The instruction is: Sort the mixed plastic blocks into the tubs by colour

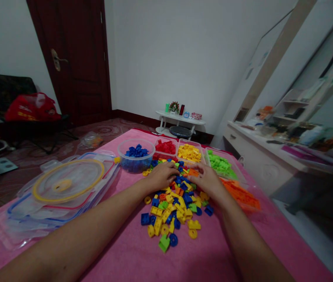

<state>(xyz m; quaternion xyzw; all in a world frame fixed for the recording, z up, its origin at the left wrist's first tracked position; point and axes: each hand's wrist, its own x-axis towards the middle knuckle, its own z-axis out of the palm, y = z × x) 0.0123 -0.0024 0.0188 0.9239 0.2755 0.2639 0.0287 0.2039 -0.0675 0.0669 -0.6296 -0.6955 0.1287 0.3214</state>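
Brick pile [173,209] on table [125,254], tubs [134,165] in a row behind, stacked lids [63,188] left

home bedroom: door [75,58], dresser [260,156]

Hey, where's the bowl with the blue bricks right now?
In the head view, the round clear bowl of blue bricks sits left of centre, just beyond the left hand, between the stack of lids and the red bricks tub.
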